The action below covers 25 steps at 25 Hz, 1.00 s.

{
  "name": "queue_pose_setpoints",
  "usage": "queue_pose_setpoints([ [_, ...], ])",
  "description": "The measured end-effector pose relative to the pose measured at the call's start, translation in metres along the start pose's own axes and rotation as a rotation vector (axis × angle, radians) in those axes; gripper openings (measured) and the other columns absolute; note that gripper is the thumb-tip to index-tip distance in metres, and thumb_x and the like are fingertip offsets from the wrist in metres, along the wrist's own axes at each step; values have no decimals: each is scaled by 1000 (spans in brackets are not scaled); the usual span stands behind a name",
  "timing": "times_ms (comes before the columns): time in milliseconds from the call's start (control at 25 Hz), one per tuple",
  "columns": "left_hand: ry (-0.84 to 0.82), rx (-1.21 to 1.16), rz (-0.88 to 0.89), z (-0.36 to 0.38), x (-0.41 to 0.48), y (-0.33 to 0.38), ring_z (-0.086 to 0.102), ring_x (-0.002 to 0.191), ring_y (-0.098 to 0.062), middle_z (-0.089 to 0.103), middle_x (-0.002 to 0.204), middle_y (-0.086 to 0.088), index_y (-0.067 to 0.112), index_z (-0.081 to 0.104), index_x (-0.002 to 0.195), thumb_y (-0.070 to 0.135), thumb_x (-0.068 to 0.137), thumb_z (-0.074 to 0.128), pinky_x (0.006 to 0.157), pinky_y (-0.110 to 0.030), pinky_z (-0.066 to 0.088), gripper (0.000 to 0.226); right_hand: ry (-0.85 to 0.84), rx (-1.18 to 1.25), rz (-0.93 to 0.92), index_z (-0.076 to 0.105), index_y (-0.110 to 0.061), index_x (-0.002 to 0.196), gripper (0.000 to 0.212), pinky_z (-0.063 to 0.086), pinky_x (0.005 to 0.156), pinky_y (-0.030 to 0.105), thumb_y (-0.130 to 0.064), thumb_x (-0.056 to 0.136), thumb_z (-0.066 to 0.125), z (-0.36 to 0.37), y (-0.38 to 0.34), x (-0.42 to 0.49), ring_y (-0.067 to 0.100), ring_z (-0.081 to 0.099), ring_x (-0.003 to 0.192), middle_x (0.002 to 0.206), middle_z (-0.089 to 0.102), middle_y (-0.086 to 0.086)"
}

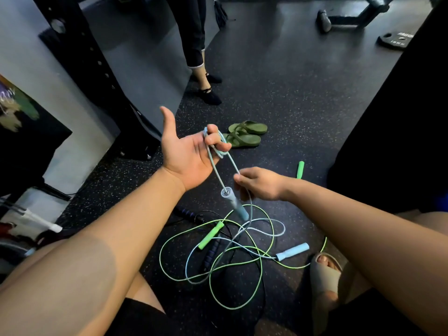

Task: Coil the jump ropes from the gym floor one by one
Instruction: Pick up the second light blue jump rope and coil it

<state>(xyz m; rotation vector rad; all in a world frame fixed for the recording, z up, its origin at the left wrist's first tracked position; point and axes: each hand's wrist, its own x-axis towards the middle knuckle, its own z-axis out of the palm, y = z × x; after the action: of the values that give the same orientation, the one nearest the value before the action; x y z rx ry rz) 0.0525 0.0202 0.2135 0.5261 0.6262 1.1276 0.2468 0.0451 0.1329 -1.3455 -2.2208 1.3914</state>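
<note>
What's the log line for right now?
step: coiling blue rope | left hand: rope looped round fingers | right hand: pinching rope | green rope: on floor

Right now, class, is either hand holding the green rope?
No, the left hand and right hand both hold the blue rope; the green rope lies on the floor.

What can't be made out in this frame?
Head view only.
Turns of the light blue rope round the left hand: its fingers overlap them.
Detail of the hanging blue handle: blurred.
Run of the green rope toward its far handle: behind the right forearm.
Cord of the dark-handled rope: lost against the dark floor.
</note>
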Motion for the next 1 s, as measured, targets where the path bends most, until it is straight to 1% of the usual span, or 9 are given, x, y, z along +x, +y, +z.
queue_pose_setpoints([
  [80, 60, -5, 70, -5, 3, 4, 58, 70, -26, 47, 68, -1, 4, 58, 100, 98, 69, 29, 111, -36, 37, 103, -85, -115, 41, 64, -7, 91, 38, 48, 63, 27, -32, 106, 40, 2, 1, -3, 13, 58, 60, 68, 65, 0],
  [200, 122, 49, 128, -9, 8, 6, 62, 79, -27, 56, 80, -6, -7, 55, 126, 96, 72, 29, 105, -38, 46, 119, -85, -180, 32, 67, -13, 90, 39, 42, 55, 19, -34, 106, 39, 1, -6, -6, 8, 53, 51, 64, 61, 2],
  [320, 205, 106, 188, -10, 11, 5, 69, 84, -29, 63, 94, -12, -11, 53, 126, 92, 78, 28, 106, -44, 49, 116, -63, -330, -62, 68, -15, 92, 37, 40, 59, 19, -36, 106, 41, -5, -21, -9, -1, 56, 55, 68, 56, -9],
  [480, 302, 332, 145, -16, 16, 0, 66, 111, -39, 63, 115, -18, -8, 45, 136, 87, 83, 20, 87, -37, 58, 113, 29, -510, -267, 67, -14, 94, 37, 45, 69, 33, -38, 105, 41, -8, -35, -13, 15, 60, 70, 74, 63, -4],
  [560, 325, 526, 65, -19, 18, -7, 67, 112, -36, 67, 114, -20, -7, 44, 139, 87, 84, 11, 89, -36, 54, 113, 106, -546, -339, 66, -13, 92, 35, 47, 70, 37, -37, 105, 43, -11, -40, -14, 18, 60, 69, 74, 64, -4],
  [680, 188, 777, -146, -17, 18, -19, 68, 106, -28, 73, 99, -14, -6, 54, 131, 91, 77, 0, 102, -36, 44, 123, 210, -493, -425, 68, -18, 95, 27, 47, 66, 33, -35, 103, 49, -21, -42, -16, 12, 58, 65, 73, 62, -13],
  [760, 25, 868, -261, -14, 15, -23, 66, 101, -28, 72, 87, -10, 2, 70, 106, 93, 71, -6, 111, -40, 37, 124, 289, -476, -429, 68, -19, 88, 27, 44, 59, 31, -40, 99, 55, -30, -39, -15, 11, 56, 60, 67, 61, -11],
  [920, -144, 846, -422, -7, 8, -28, 68, 84, -36, 68, 78, -17, 0, 65, 92, 93, 69, -5, 102, -43, 43, 119, 333, -390, -429, 67, -16, 85, 24, 45, 61, 33, -39, 90, 69, -46, -33, -16, 11, 56, 63, 71, 64, -3],
  [1000, -200, 773, -447, -4, 7, -29, 66, 72, -35, 64, 67, -13, -1, 61, 85, 94, 68, -5, 93, -42, 48, 117, 301, -333, -426, 62, -19, 80, 22, 41, 59, 26, -38, 91, 68, -47, -29, -17, 7, 50, 61, 67, 57, -6],
])
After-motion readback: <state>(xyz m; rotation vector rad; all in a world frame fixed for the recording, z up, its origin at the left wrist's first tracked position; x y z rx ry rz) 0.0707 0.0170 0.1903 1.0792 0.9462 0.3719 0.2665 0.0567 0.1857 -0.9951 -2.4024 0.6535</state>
